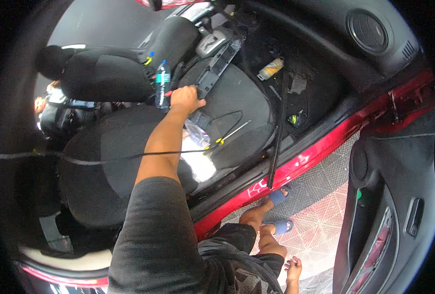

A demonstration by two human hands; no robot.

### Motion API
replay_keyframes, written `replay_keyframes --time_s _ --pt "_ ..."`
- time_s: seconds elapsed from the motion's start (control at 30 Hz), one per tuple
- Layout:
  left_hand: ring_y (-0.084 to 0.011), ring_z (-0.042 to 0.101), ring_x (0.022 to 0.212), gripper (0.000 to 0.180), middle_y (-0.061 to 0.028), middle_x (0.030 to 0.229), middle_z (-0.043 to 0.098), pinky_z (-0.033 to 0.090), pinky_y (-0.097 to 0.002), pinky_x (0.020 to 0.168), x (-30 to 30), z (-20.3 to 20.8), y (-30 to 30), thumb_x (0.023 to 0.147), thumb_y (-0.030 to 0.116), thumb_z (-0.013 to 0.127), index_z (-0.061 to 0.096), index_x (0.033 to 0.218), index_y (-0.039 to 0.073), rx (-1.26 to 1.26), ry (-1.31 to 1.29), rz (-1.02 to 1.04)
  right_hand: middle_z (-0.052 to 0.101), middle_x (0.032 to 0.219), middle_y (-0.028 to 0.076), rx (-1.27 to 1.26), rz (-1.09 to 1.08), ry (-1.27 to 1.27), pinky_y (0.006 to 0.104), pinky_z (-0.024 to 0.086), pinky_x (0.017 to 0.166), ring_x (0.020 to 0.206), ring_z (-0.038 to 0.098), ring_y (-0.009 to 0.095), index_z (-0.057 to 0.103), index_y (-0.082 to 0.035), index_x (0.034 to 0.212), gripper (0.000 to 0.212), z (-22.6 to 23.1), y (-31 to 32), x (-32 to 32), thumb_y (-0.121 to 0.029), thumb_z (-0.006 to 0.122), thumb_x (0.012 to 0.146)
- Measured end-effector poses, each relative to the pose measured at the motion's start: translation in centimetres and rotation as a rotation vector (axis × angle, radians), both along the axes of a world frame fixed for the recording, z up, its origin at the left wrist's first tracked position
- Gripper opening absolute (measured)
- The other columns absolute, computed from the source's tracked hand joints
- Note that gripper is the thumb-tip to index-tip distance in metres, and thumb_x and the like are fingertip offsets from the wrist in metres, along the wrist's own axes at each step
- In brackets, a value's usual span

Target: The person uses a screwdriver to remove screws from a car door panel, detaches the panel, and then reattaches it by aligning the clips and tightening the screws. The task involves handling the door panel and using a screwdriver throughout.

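Inside a car with its door open, my left hand (184,99) is closed at the inner edge of the black front seat (244,95). What its fingers grip, if anything, is hidden. A long dark trim piece (220,67) lies just beyond it on the cushion. Close on its left stands a clear water bottle (162,83) with a teal label. Nearer me on the seat are a clear plastic package (197,134), a white sheet (199,164) and a thin rod (234,131) with yellow at one end. My right hand (293,268) hangs low beside my legs, fingers curled; its contents cannot be made out.
A yellow and white container (270,68) lies in the dark footwell. One long black strip (278,139) leans across the red door sill (305,169). The opened door panel (398,196) stands at the right. A dark cable (105,160) passes by my left forearm.
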State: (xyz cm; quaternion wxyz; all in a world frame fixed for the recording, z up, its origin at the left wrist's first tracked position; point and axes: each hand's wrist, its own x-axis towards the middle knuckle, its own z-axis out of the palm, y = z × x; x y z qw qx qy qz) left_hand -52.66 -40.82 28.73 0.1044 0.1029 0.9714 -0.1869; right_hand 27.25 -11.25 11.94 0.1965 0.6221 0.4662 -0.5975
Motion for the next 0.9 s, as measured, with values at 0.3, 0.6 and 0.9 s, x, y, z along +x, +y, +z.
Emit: replay_keyframes --time_s 0.3,0.6,0.9 --pt "-0.0406 0.071 0.115 0.091 -0.0338 0.119 0.072 0.055 -0.045 0.097 4.5 7.3 -3.1 0.072 0.072 0.073 0.075 0.107 -0.013 0.549 -0.077 0.421 0.07 0.096 0.008 0.021 0.132 0.077 0.0306 0.05 0.06 0.077 0.07 0.017 0.059 -0.006 0.13 0.031 4.0 1.0 -1.6 -0.014 0.061 0.1" --pt "-0.0088 0.035 0.042 0.065 0.0041 0.072 0.046 0.028 -0.0215 0.035 24.4 12.9 3.4 0.081 0.062 0.077 0.061 0.123 0.016 1.547 0.124 1.053 0.073 0.114 0.021 0.444 0.584 0.246 0.0408 0.056 0.092 0.102 0.071 0.03 0.063 0.002 0.133 0.047 10.1 4.4 1.8 -0.025 0.072 0.095" --pt "-0.0073 0.03 0.043 0.046 0.0077 0.063 0.037 0.027 -0.0227 0.038 53.0 8.4 10.5 0.097 0.062 0.065 0.059 0.106 0.017 1.877 -0.834 1.199 0.066 0.139 0.019 0.383 0.453 0.644 0.0434 0.047 0.111 0.127 0.064 0.033 0.062 -0.004 0.14 0.05 28.9 6.9 -2.2 -0.038 0.063 0.104"
